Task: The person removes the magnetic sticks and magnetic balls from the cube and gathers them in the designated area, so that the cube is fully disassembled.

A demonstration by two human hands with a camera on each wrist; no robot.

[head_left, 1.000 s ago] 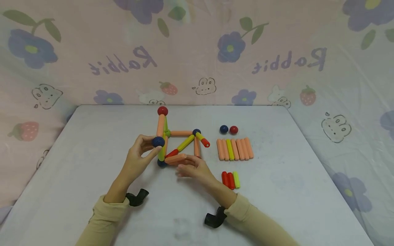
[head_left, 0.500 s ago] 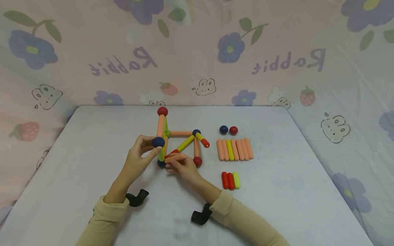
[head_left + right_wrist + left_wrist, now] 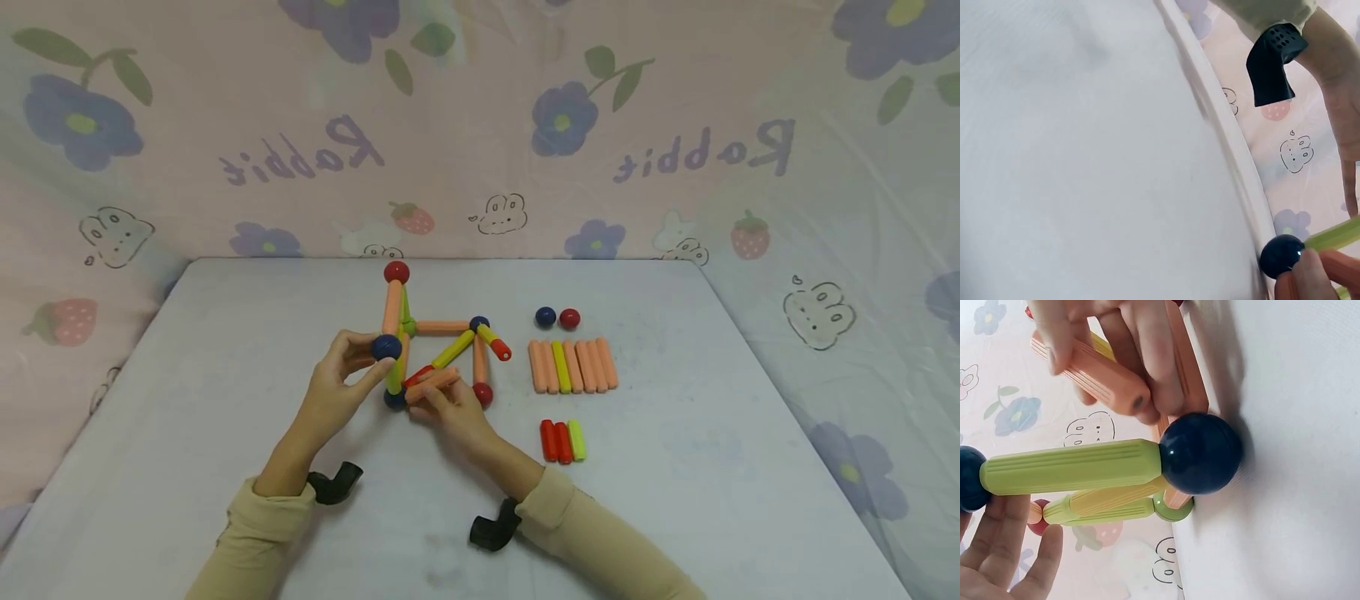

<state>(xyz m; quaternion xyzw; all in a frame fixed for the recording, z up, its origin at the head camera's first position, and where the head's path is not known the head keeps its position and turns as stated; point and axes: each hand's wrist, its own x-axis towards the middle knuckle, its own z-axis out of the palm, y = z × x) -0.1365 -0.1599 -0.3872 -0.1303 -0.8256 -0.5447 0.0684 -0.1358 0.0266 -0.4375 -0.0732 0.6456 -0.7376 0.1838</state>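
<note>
My left hand (image 3: 328, 393) holds the upper blue ball (image 3: 386, 347) of a frame of sticks and balls between thumb and fingers. Below that ball a green stick (image 3: 1072, 467) runs down to the lower blue ball (image 3: 1200, 453) on the table. With thumb and fingers my right hand (image 3: 459, 421) pinches a loose orange stick (image 3: 444, 378), slightly tilted, just right of the lower blue ball. In the left wrist view its near end, with a dark round spot, stands apart from that ball. Right fingers (image 3: 1311, 278) hide part of the ball in the right wrist view.
Several orange sticks (image 3: 581, 367) and a yellow one lie in a row at the right, behind short red and yellow-green sticks (image 3: 562, 441). A loose blue ball (image 3: 545, 317) and red ball (image 3: 570, 318) sit farther back. The frame's front-right red ball (image 3: 483, 394) is beside my right hand.
My right hand has moved left and closed its fingers on the orange stick, whose right end now tilts higher. My left hand has stayed on the upper blue ball.
</note>
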